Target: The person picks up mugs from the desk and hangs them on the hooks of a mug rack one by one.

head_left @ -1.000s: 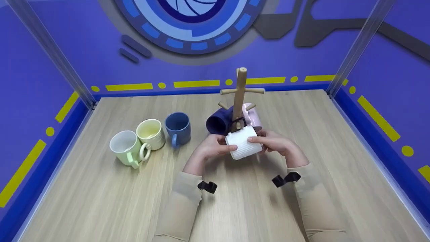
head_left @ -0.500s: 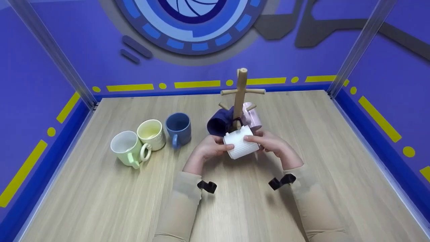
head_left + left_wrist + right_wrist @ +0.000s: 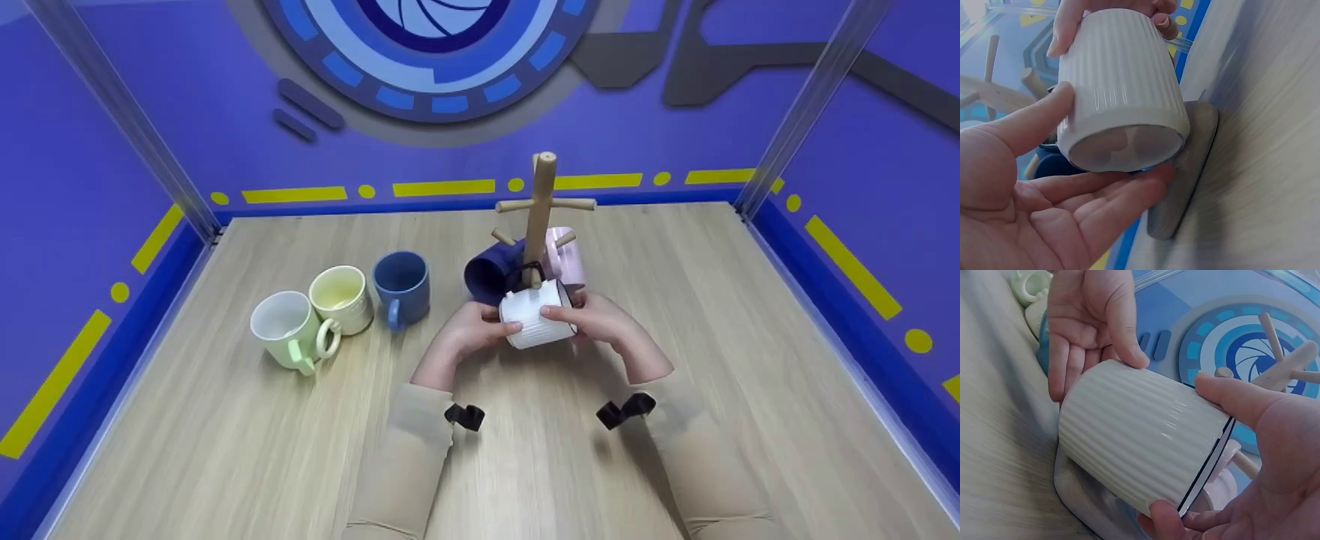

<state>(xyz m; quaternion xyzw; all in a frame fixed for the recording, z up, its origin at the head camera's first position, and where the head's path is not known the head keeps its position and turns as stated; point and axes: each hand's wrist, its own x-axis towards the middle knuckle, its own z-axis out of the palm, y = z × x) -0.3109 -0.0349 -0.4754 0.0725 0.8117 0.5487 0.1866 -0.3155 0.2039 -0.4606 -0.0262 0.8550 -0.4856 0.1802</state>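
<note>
A white ribbed mug point(image 3: 529, 319) with a dark rim lies on its side in front of the wooden mug tree point(image 3: 538, 217), its mouth to the right. My left hand point(image 3: 469, 330) holds the base end, thumb on the near side and fingers below, as the left wrist view shows. Around the mouth end, my right hand point(image 3: 604, 319) grips with thumb and fingers. Just behind the mug, a lower peg point(image 3: 535, 279) passes by a dark loop; I cannot tell which mug that loop belongs to.
On the tree hang a dark purple mug point(image 3: 489, 276) at left and a pink mug point(image 3: 566, 259) at right. Farther left stand a blue mug point(image 3: 405, 289), a yellow mug point(image 3: 345, 304) and a green mug point(image 3: 283, 334). Blue-purple walls surround the wooden table point(image 3: 225, 450).
The white mug has shifted slightly left and turned, so its dark-rimmed mouth now shows at right. My right hand has moved left with it; the left hand has hardly moved.
</note>
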